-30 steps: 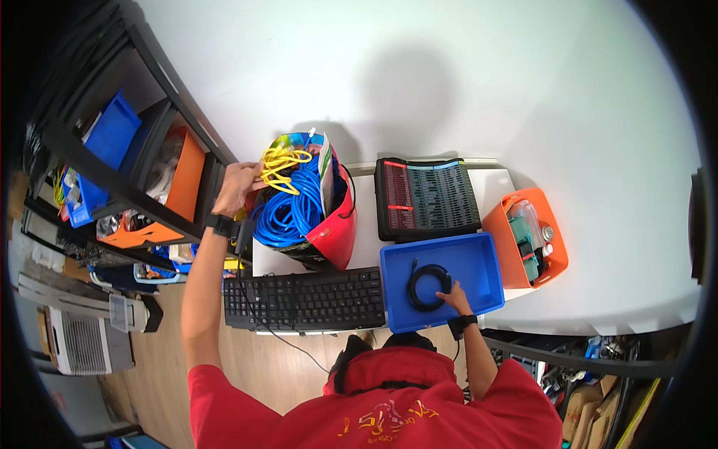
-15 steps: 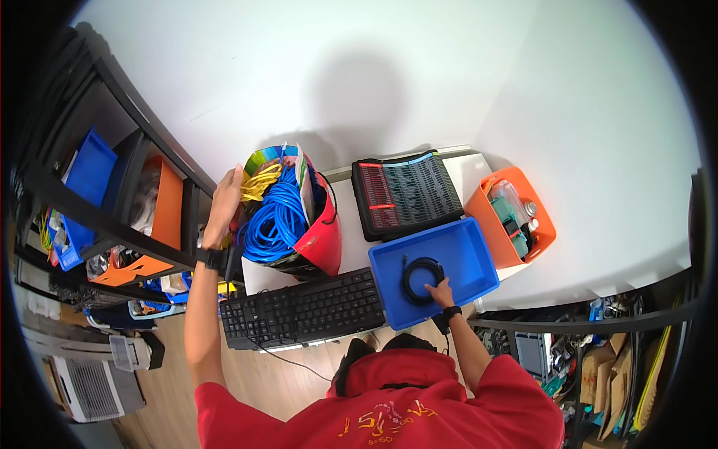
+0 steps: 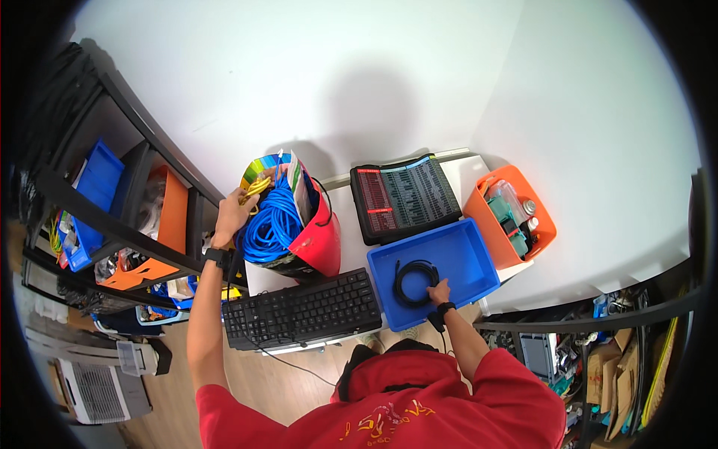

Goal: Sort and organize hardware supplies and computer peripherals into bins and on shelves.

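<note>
A red shopping bag (image 3: 318, 243) stands on the white table, stuffed with a coil of blue cable (image 3: 271, 228) and a smaller bundle of yellow cable (image 3: 259, 185). My left hand (image 3: 233, 215) reaches over the bag's left rim, its fingers closed on the yellow cable. On the right, a coil of black cable (image 3: 401, 290) lies in a shallow blue tray (image 3: 473, 275). My right hand (image 3: 439, 291) grips the right side of that coil, thumb and fingers closed around it.
A black keyboard (image 3: 307, 308) lies along the front table edge. Behind the tray rests a black case with a printed chart (image 3: 407, 194). An orange bin (image 3: 544, 239) with bottles stands at right. Shelves with bins (image 3: 176, 217) rise at left; another packed shelf (image 3: 591, 325) is at right.
My left hand has come down from beside the bag's rim onto the yellow cable. The right hand stays at the black coil, which has shifted slightly left in the tray.
</note>
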The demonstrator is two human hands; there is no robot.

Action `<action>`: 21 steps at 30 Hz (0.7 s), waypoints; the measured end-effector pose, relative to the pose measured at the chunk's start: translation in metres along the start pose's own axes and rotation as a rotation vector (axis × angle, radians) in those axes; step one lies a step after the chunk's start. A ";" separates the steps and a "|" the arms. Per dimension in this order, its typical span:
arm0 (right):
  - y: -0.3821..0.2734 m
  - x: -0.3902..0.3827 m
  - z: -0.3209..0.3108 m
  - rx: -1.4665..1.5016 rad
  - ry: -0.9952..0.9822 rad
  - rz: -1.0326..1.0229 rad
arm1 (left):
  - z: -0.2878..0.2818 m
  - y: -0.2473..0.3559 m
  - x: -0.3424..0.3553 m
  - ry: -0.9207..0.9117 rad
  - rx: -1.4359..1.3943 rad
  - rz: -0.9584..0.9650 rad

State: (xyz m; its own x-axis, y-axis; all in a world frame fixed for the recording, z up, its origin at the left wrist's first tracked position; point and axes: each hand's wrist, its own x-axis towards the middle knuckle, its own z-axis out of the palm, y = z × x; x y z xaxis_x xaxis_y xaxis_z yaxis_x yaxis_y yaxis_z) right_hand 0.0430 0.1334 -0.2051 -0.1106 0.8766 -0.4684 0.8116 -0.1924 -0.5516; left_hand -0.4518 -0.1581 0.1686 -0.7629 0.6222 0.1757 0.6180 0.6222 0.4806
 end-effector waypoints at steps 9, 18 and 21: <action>-0.001 -0.011 -0.054 0.178 0.006 -0.277 | 0.023 -0.004 0.036 -0.058 -0.084 -0.009; -0.105 -0.117 -0.182 0.573 -0.069 -0.434 | -0.020 0.021 -0.001 0.013 0.108 0.278; -0.135 -0.148 -0.225 0.697 -0.165 -0.484 | -0.053 0.092 -0.051 -0.107 -0.171 0.176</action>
State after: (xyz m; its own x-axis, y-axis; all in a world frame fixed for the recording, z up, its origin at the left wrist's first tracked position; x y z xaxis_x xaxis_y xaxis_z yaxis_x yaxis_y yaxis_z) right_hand 0.0786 0.1291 0.0938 -0.4792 0.8669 -0.1372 0.1224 -0.0888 -0.9885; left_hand -0.3662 -0.1578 0.2498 -0.6167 0.7658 0.1822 0.6916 0.4165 0.5902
